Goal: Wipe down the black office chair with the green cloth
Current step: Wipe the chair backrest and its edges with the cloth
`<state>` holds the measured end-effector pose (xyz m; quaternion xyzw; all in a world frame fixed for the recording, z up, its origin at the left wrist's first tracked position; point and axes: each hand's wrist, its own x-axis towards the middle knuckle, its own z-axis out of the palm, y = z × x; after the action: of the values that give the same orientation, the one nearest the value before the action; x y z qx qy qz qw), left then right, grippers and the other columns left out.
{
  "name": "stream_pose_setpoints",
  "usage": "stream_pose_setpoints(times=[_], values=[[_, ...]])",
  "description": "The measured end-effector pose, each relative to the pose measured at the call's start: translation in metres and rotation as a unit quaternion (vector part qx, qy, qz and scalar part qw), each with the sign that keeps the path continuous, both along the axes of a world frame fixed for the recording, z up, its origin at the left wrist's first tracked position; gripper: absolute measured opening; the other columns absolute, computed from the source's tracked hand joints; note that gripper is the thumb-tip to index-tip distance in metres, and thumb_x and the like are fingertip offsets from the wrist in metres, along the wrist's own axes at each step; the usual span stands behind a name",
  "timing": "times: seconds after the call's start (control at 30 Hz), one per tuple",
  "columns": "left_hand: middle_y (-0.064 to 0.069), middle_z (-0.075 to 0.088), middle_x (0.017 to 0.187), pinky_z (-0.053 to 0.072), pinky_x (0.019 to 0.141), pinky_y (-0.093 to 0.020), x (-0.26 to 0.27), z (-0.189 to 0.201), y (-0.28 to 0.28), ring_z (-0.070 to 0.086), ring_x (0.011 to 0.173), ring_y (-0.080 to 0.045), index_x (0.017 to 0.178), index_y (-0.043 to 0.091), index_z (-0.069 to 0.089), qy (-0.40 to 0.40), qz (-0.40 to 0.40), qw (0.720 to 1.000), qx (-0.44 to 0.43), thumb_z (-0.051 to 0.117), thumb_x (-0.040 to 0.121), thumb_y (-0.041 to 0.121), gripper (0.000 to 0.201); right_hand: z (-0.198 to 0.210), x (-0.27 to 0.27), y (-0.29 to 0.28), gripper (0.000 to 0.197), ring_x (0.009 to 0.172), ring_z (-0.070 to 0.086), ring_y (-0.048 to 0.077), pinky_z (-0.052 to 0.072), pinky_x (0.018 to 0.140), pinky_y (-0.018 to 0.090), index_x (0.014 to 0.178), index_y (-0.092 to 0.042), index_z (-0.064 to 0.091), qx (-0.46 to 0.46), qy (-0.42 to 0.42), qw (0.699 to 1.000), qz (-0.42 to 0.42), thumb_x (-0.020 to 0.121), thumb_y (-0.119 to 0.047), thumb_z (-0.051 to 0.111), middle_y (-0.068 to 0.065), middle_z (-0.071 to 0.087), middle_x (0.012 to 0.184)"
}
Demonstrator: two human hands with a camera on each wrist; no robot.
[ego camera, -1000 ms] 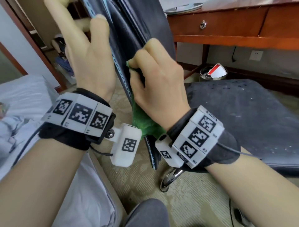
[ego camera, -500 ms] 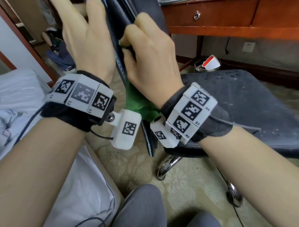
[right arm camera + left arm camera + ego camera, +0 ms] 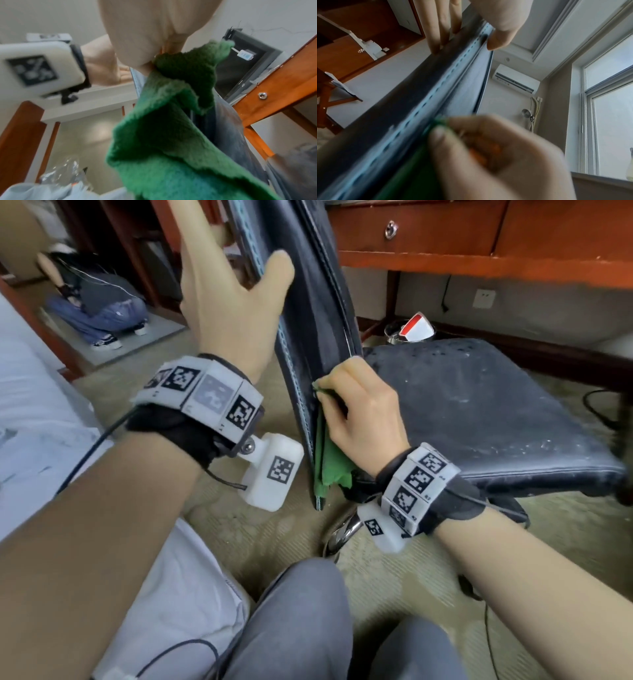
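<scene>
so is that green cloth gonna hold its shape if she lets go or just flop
Probably flop: the green cloth hangs in loose folds below the right hand, which bunches it against the chair backrest. Its fuzzy, knitted-looking surface in the right wrist view suggests it is light and soft, and likely grippy rather than slippery on the leather.

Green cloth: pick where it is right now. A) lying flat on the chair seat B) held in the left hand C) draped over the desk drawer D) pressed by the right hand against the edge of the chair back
D: the right hand grips the green cloth against the chair back edge, while the left hand steadies that edge higher up.
</scene>
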<state>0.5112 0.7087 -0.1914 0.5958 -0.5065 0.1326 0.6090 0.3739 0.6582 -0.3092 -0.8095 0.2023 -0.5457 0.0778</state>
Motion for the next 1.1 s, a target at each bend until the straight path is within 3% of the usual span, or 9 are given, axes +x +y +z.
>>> stream_pose_setpoints(times=[0.13, 0.23, 0.3, 0.43, 0.6, 0.67, 0.83, 1.0, 1.1], values=[[-0.007, 0.058, 0.129, 0.043, 0.103, -0.034, -0.006, -0.02, -0.003, 0.057, 0.112, -0.02, 0.145, -0.004, 0.031, 0.0, 0.009, 1.0, 0.001, 0.061, 0.078, 0.031, 0.081, 0.013, 0.011, 0.004, 0.009, 0.082, 0.06, 0.02, 0.05, 0.072, 0.026, 0.092, 0.001, 0.069, -0.011, -0.068, 0.997, -0.044, 0.088, -0.001, 0.06, 0.011, 0.062, 0.091], [0.0, 0.06, 0.111, 0.044, 0.096, -0.038, -0.015, -0.021, 0.0, 0.054, 0.094, -0.015, 0.14, -0.004, 0.038, 0.004, 0.009, 1.0, 0.002, 0.058, 0.077, 0.034, 0.077, -0.005, 0.013, 0.008, 0.01, 0.079, 0.058, 0.022, 0.049, 0.069, 0.03, 0.091, 0.001, 0.068, -0.004, -0.059, 0.996, -0.063, 0.088, 0.001, 0.059, 0.012, 0.06, 0.09], [0.0, 0.056, 0.105, 0.041, 0.09, -0.032, -0.014, -0.022, 0.001, 0.046, 0.088, -0.014, 0.137, 0.001, 0.042, 0.007, 0.021, 1.0, 0.013, 0.058, 0.077, 0.035, 0.071, -0.019, 0.012, 0.011, 0.01, 0.076, 0.057, 0.023, 0.048, 0.067, 0.032, 0.089, 0.001, 0.068, 0.001, -0.044, 0.997, -0.068, 0.088, 0.003, 0.058, 0.013, 0.058, 0.088], [-0.01, 0.059, 0.117, 0.035, 0.086, -0.027, -0.009, -0.023, 0.0, 0.053, 0.102, -0.026, 0.119, 0.0, 0.052, -0.013, 0.05, 0.998, 0.029, 0.056, 0.077, 0.04, 0.057, -0.021, 0.007, 0.017, 0.008, 0.075, 0.057, 0.022, 0.047, 0.067, 0.028, 0.085, -0.001, 0.068, 0.034, 0.006, 0.996, -0.085, 0.084, 0.003, 0.061, 0.011, 0.057, 0.086], [-0.019, 0.062, 0.106, 0.036, 0.078, -0.028, -0.009, -0.027, -0.004, 0.056, 0.098, -0.036, 0.101, 0.0, 0.056, -0.039, 0.072, 0.996, 0.03, 0.051, 0.076, 0.046, 0.052, 0.008, 0.008, 0.017, 0.008, 0.079, 0.055, 0.012, 0.033, 0.073, 0.003, 0.084, -0.004, 0.069, 0.03, -0.074, 0.992, -0.099, 0.082, 0.001, 0.062, 0.008, 0.061, 0.085], [-0.016, 0.06, 0.092, 0.034, 0.074, -0.026, -0.01, -0.028, -0.004, 0.057, 0.096, -0.036, 0.086, 0.009, 0.047, -0.042, 0.087, 0.995, 0.039, 0.05, 0.076, 0.047, 0.039, 0.008, 0.01, 0.018, 0.009, 0.079, 0.054, 0.013, 0.034, 0.073, 0.004, 0.084, -0.002, 0.068, 0.025, -0.085, 0.991, -0.103, 0.082, 0.003, 0.061, 0.01, 0.06, 0.086], [0.012, 0.036, 0.068, 0.03, 0.07, -0.021, -0.015, -0.029, -0.006, 0.058, 0.086, -0.028, 0.08, 0.02, 0.039, -0.029, 0.093, 0.994, 0.056, 0.047, 0.075, 0.048, 0.03, -0.021, 0.002, 0.02, 0.008, 0.076, 0.051, 0.014, 0.035, 0.071, 0.007, 0.082, 0.002, 0.067, 0.028, -0.066, 0.995, -0.075, 0.083, 0.008, 0.06, 0.013, 0.054, 0.084], [-0.005, 0.059, 0.083, 0.047, 0.079, -0.033, -0.017, -0.028, -0.007, 0.062, 0.087, -0.028, 0.081, 0.016, 0.04, -0.014, 0.084, 0.996, 0.034, 0.047, 0.072, 0.048, 0.034, -0.044, -0.009, 0.023, 0.007, 0.073, 0.053, 0.02, 0.047, 0.065, 0.026, 0.081, 0.001, 0.065, 0.056, 0.014, 0.996, -0.068, 0.085, 0.004, 0.06, 0.011, 0.054, 0.085], [-0.005, 0.058, 0.086, 0.047, 0.081, -0.035, -0.018, -0.028, -0.006, 0.062, 0.091, -0.03, 0.083, 0.015, 0.04, -0.017, 0.079, 0.996, 0.025, 0.046, 0.072, 0.049, 0.036, -0.041, -0.026, 0.023, 0.008, 0.08, 0.055, 0.015, 0.04, 0.076, 0.01, 0.084, -0.003, 0.067, 0.075, 0.003, 0.993, -0.088, 0.084, 0.003, 0.061, 0.008, 0.057, 0.087]])
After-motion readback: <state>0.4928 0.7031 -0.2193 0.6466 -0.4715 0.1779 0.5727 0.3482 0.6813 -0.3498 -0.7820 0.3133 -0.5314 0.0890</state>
